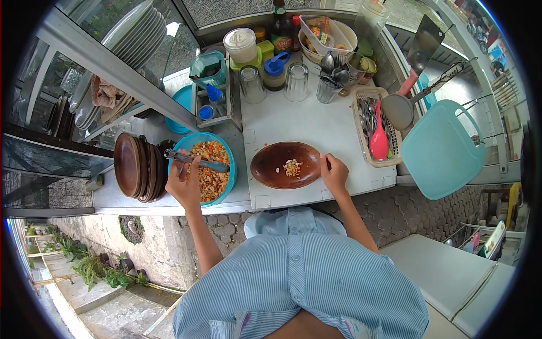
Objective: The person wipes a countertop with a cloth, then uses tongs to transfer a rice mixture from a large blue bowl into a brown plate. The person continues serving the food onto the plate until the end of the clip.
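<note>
My left hand (184,180) grips a pair of tongs (182,156) over a blue plastic bowl (233,169). The tips of the tongs reach into a chopped orange-and-cream food mix (210,186) that fills much of the bowl. With my right hand (334,171) I hold the right end of an oval brown dish (271,163), which rests on the white tabletop. A small heap of the same-looking mix (292,168) lies in the dish, with a pale piece apart from it on the left.
Stacked brown dishes (127,165) stand left of the bowl. Two upturned glasses (253,84), a glass of spoons and forks (328,91) and a sauce bottle (281,29) stand farther back. To the right are a cutlery basket (391,154) and a hanging turquoise cutting board (442,152).
</note>
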`<state>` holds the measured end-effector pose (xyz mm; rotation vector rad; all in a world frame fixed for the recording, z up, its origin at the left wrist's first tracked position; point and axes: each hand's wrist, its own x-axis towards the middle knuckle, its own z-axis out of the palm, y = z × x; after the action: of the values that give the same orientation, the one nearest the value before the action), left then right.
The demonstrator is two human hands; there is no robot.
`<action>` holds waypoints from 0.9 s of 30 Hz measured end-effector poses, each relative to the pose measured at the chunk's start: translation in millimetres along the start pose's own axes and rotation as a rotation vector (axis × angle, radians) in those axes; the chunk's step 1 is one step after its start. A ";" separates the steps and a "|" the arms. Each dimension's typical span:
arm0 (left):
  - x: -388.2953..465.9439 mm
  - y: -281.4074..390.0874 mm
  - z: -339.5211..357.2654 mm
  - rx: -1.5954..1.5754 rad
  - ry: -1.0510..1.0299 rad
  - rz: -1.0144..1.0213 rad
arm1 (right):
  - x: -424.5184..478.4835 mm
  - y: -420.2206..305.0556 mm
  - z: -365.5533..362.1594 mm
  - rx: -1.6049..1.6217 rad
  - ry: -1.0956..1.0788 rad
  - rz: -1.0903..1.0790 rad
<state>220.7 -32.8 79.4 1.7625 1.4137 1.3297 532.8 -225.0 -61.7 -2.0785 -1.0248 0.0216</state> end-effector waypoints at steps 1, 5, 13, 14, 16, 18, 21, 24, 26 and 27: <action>0.5 -0.2 -0.6 -0.027 0.013 0.018 | 0.0 -0.4 0.0 -0.002 0.003 -0.003; 1.7 1.2 -1.8 -0.079 0.067 0.077 | -0.1 -1.0 -0.2 0.000 0.001 0.003; 5.3 15.3 -8.9 -0.130 0.107 0.136 | -1.2 -0.3 0.4 0.001 0.007 0.002; 6.3 18.5 -9.0 -0.129 0.106 0.126 | -1.4 -0.4 -0.1 0.000 0.003 0.009; 7.2 19.5 -9.4 -0.114 0.104 0.125 | -1.3 -0.8 -0.4 0.002 -0.007 0.018; 7.8 18.1 -8.6 -0.086 0.096 0.145 | -1.2 -0.7 -0.4 0.008 -0.003 0.016; 7.4 20.6 -8.4 -0.111 0.096 0.142 | -2.0 -0.7 0.6 0.004 0.006 0.015; 8.5 25.8 -8.1 -0.084 0.090 0.147 | -2.0 -0.7 0.8 0.003 0.012 0.015; 8.3 29.0 -7.7 -0.125 0.091 0.154 | -2.0 -1.1 0.7 0.005 0.009 0.019; 7.9 31.7 -7.2 -0.147 0.091 0.157 | -1.6 -2.4 -0.5 0.004 0.005 0.023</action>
<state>227.5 -37.1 111.9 1.7649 1.2105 1.5724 530.3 -225.5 -60.2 -2.0850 -0.9973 0.0300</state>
